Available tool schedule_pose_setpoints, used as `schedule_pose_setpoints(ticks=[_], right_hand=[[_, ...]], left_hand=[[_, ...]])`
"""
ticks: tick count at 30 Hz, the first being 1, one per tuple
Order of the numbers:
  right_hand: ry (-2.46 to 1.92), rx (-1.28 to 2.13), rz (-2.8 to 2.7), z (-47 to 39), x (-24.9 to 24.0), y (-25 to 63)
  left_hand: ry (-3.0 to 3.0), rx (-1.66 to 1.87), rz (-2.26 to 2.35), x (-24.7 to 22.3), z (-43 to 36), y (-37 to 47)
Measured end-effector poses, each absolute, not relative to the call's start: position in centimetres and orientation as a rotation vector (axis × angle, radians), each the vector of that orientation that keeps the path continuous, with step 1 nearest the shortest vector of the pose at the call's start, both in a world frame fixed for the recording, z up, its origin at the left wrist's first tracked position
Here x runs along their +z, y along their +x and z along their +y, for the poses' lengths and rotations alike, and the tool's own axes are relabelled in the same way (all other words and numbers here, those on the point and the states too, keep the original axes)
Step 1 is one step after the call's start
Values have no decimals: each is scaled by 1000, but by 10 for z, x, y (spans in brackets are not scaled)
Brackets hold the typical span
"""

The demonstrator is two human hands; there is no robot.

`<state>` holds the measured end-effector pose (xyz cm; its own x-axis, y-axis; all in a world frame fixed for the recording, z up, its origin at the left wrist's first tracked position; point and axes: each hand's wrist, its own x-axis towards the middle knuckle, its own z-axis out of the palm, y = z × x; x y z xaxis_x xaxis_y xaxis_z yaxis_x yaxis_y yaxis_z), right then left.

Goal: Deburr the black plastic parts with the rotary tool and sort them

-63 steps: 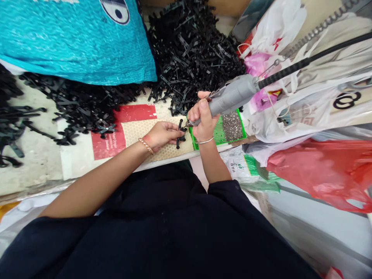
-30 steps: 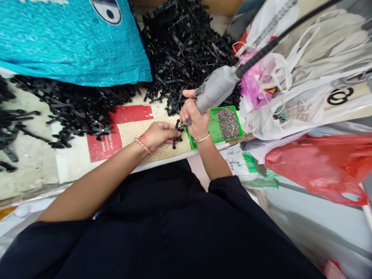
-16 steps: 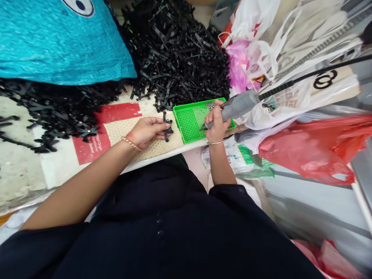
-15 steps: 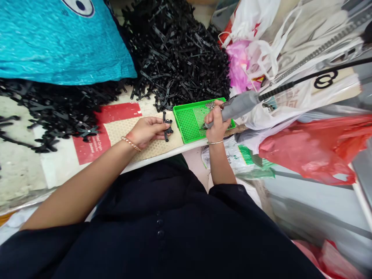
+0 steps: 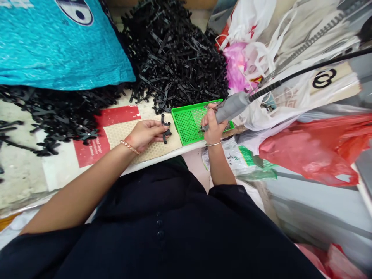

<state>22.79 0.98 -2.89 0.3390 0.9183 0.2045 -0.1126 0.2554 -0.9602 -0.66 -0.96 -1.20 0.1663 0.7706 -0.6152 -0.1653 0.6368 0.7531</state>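
Pinched in the fingers of my left hand (image 5: 147, 135) is a small black plastic part (image 5: 165, 131) with several arms, held just over a tan textured mat (image 5: 122, 133). My right hand (image 5: 214, 126) is wrapped round a grey electric screwdriver (image 5: 232, 108), whose tip points down and left over a green perforated tray (image 5: 186, 124). Small metal screws (image 5: 213, 105) lie toward the tray's far right side, partly hidden by my right hand and the screwdriver.
A large heap of black plastic parts (image 5: 180, 58) stands behind the tray, with more parts (image 5: 58, 112) at left. A blue bag (image 5: 66, 46) rests on those. Plastic bags, including a red one (image 5: 314, 147), crowd the right. A black cable (image 5: 308, 71) trails from the screwdriver.
The screwdriver's body has shifted slightly left, its tip still over the tray. My left hand keeps the black part at nearly the same spot. The whole view has shifted a little.
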Motion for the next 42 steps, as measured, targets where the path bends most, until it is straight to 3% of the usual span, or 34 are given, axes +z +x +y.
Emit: schedule_pose_setpoints(ticks=[11, 18, 22, 28, 42], right_hand=[[-1066, 884, -1009, 12, -31, 229], [-975, 806, -910, 14, 4, 213], [-923, 964, -1013, 11, 17, 179], [-886, 1188, -978, 9, 11, 133], [-991, 1134, -1093, 13, 4, 134]], left_hand=[[590, 759, 1211, -15, -10, -7], [548, 778, 1199, -13, -10, -5], [561, 785, 1187, -15, -9, -6], [579, 792, 1152, -19, -10, -7], [578, 805, 1130, -21, -10, -6]])
